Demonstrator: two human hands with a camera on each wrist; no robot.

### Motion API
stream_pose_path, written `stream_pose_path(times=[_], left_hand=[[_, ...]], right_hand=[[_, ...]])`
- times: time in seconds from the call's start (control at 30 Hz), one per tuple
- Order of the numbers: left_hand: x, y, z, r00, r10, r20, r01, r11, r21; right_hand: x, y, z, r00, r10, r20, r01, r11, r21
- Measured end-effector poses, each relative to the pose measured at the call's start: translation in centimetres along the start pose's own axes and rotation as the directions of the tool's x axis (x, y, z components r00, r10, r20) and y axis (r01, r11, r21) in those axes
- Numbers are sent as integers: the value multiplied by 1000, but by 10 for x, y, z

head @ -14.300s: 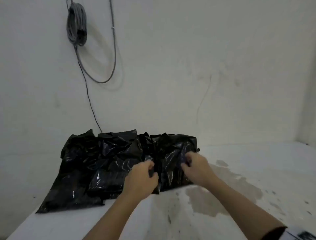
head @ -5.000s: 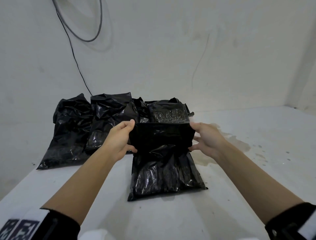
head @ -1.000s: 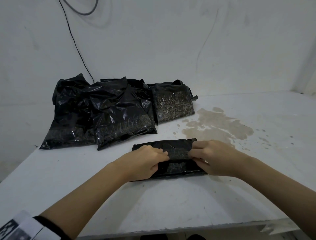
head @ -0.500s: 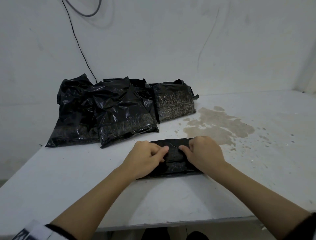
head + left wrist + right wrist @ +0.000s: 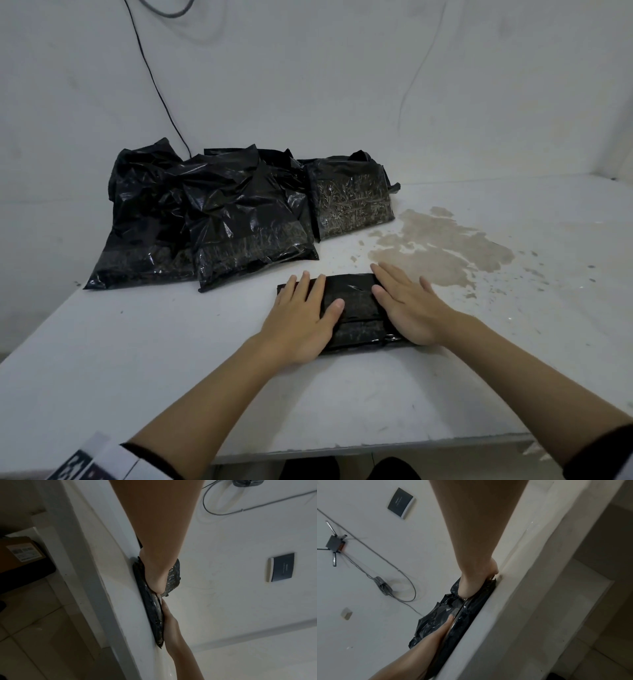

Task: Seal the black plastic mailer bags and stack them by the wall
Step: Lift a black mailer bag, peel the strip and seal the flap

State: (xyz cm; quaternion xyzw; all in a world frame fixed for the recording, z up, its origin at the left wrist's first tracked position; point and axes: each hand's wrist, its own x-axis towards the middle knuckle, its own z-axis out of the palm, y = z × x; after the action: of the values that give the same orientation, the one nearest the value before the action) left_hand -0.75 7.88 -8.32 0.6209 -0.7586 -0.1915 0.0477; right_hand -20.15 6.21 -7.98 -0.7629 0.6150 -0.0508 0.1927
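The main risk, as I judge it, is a weak seal: if the palms lift before the folded flap has bonded along its whole width, the slippery film could spring back and open, and uneven pressure could trap a crease in the strip. A sideways shove might also slide the thin packet across the smooth worktop (image 5: 144, 370) toward its near edge at six o'clock. The folded mailer bag (image 5: 351, 308) lies flat on the worktop, directly under both hands. The left hand (image 5: 301, 322) covers its nine o'clock end, the right hand (image 5: 407, 308) its three o'clock end, each with fingers straight, spread and released, pressing down and not gripping anything. The pile of black bags (image 5: 219, 219) sits against the wall (image 5: 342, 85) at about eleven o'clock, well apart from the hands.
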Motion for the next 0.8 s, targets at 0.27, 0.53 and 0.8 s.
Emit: stream_pose_path(times=[0.27, 0.53, 0.8], left_hand=[[1, -3, -8, 995, 55, 87, -54, 998, -23], [3, -11, -14, 978, 114, 173, -99, 991, -95], [-3, -7, -12, 819, 548, -171, -480, 817, 319]], right_hand=[[2, 12, -3, 996, 83, 28, -82, 996, -47], [1, 15, -2, 999, 32, 13, -33, 998, 61], [-12, 11, 1, 657, -593, -465, 553, 798, -237]])
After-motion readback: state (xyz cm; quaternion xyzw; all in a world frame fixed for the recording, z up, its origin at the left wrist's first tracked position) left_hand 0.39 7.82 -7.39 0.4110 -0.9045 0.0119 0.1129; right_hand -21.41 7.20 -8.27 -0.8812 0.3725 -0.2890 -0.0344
